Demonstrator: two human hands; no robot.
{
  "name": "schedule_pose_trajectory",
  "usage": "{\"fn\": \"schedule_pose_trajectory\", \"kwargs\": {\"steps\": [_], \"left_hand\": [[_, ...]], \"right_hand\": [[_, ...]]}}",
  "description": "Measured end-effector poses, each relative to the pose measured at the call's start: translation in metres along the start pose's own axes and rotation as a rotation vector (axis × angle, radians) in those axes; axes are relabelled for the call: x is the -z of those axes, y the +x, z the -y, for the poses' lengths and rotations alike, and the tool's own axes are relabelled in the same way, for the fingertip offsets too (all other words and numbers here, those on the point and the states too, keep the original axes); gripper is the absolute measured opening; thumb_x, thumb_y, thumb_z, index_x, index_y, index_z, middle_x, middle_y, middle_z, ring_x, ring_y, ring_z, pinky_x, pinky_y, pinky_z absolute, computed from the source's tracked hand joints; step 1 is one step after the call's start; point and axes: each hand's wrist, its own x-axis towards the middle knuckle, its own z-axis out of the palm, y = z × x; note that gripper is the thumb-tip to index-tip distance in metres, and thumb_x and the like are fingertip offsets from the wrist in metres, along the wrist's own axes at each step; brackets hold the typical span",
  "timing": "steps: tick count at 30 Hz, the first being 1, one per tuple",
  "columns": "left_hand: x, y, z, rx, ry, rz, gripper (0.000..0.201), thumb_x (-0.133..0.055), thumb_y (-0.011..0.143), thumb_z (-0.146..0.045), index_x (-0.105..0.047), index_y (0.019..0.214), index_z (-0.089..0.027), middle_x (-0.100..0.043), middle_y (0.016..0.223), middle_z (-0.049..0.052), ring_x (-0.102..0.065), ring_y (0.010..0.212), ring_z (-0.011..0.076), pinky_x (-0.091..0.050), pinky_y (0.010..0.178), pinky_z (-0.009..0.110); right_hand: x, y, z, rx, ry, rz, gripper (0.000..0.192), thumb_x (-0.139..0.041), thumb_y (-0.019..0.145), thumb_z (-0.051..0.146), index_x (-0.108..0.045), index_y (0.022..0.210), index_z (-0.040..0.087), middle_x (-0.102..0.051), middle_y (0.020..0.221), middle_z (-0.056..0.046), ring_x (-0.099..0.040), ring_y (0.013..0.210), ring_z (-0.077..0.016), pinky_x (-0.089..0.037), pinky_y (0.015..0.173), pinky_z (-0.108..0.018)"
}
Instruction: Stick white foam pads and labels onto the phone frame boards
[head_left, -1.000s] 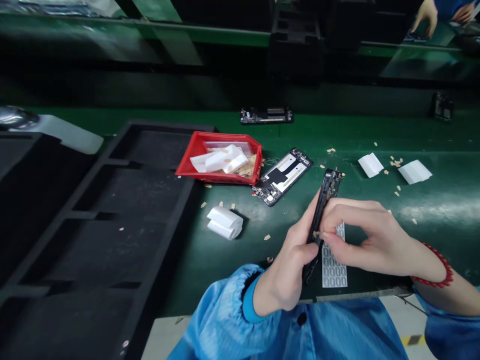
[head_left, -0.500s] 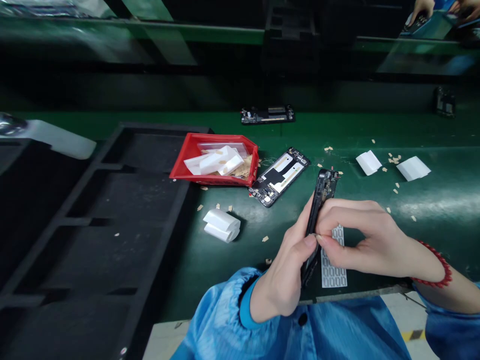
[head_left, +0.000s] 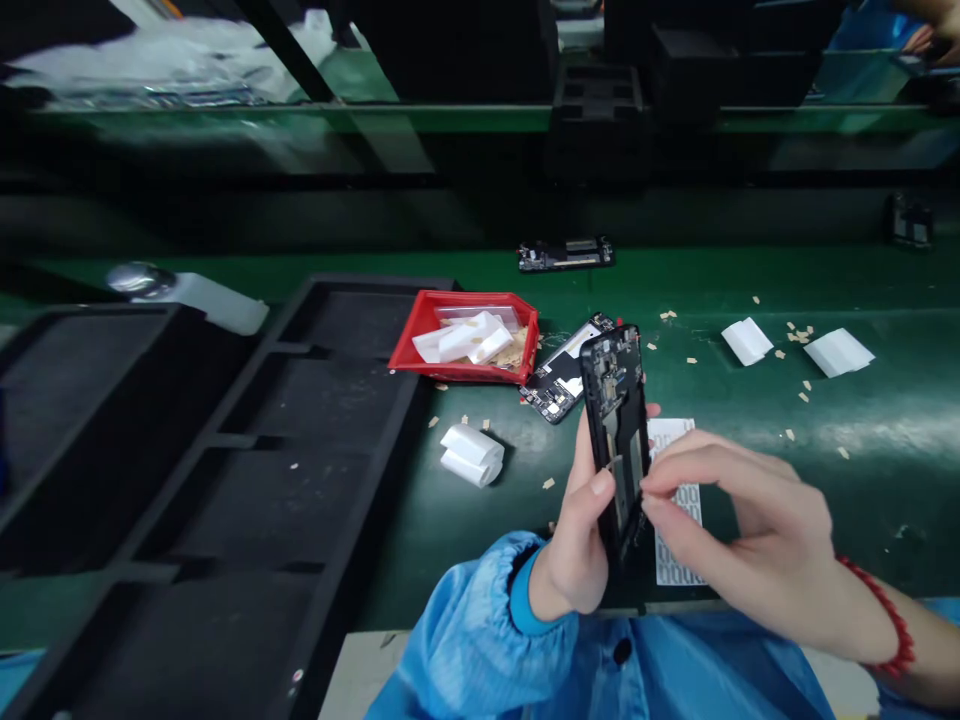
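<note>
My left hand (head_left: pixel 577 535) is closed round an opened phone (head_left: pixel 619 400), which stands nearly upright, its inner side with circuit parts showing. The thumb lies on the phone's near edge. Close to its right side is my right hand (head_left: pixel 750 540), thumb and forefinger pinched together; what they hold, if anything, is too small to make out. Behind that hand lies a sheet of grey printed stickers (head_left: pixel 679 570), partly covered. Another opened phone (head_left: pixel 555 385) rests on the bench by the red bin (head_left: pixel 409 350), partly hidden behind the held one.
A black compartment tray (head_left: pixel 247 500) fills the left side. Folded white papers (head_left: pixel 471 455) and several small tan scraps lie on the green bench (head_left: pixel 885 530). A further phone (head_left: pixel 566 255) lies at the back. A co-worker's hand (head_left: pixel 919 40) shows at the top right.
The held phone has turned so its inner side faces me more. My right hand has drawn slightly away to the right, off the left thumb. The camera view has shifted.
</note>
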Motion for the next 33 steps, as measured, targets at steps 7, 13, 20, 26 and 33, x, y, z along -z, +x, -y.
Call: {"fn": "schedule_pose_trajectory", "kwargs": {"steps": [7,13,20,26,33], "left_hand": [[-0.002,-0.007,0.002,-0.175,0.06,0.005,0.051,-0.039,0.096,-0.044,-0.05,0.143,-0.028,-0.062,0.144,0.003,-0.048,0.143,0.0292,-0.046,0.115,0.044],[-0.002,-0.005,0.004,-0.243,-0.045,0.089,0.043,-0.042,0.1,-0.038,-0.056,0.14,-0.035,-0.058,0.149,-0.002,-0.049,0.142,0.027,-0.042,0.119,0.04],[-0.005,-0.006,0.006,-0.26,-0.128,0.11,0.048,-0.043,0.098,-0.039,-0.053,0.145,-0.033,-0.058,0.148,-0.001,-0.051,0.14,0.029,-0.041,0.118,0.046],[-0.01,-0.008,0.003,-0.172,-0.258,0.013,0.048,-0.047,0.094,-0.043,-0.062,0.137,-0.028,-0.062,0.144,0.002,-0.046,0.144,0.0329,-0.028,0.125,0.052],[-0.013,-0.011,-0.009,-0.054,-0.263,0.031,0.047,-0.048,0.095,-0.037,-0.061,0.138,-0.022,-0.063,0.141,0.005,-0.048,0.141,0.0314,-0.036,0.12,0.047]], "right_hand": [[-0.027,-0.011,-0.005,-0.106,0.212,-0.128,0.013,-0.067,0.088,0.009,-0.07,0.09,0.021,-0.07,0.088,-0.002,-0.068,0.083,-0.0138,-0.058,0.074,-0.025],[-0.029,-0.011,-0.006,-0.152,0.263,-0.129,0.011,-0.066,0.089,0.011,-0.069,0.088,0.022,-0.065,0.088,0.0,-0.063,0.082,-0.0111,-0.055,0.074,-0.023],[-0.028,-0.012,-0.005,-0.143,0.229,-0.152,0.012,-0.063,0.09,0.01,-0.065,0.088,0.022,-0.064,0.087,0.001,-0.062,0.085,-0.0109,-0.052,0.087,-0.028],[-0.025,-0.013,-0.002,-0.116,0.187,-0.154,0.014,-0.064,0.09,0.009,-0.068,0.092,0.022,-0.065,0.09,0.003,-0.063,0.087,-0.008,-0.041,0.109,-0.03],[-0.028,-0.012,-0.001,-0.073,0.125,-0.161,0.011,-0.065,0.087,0.008,-0.068,0.092,0.017,-0.062,0.092,-0.001,-0.063,0.083,-0.0096,-0.054,0.078,-0.022]]}}
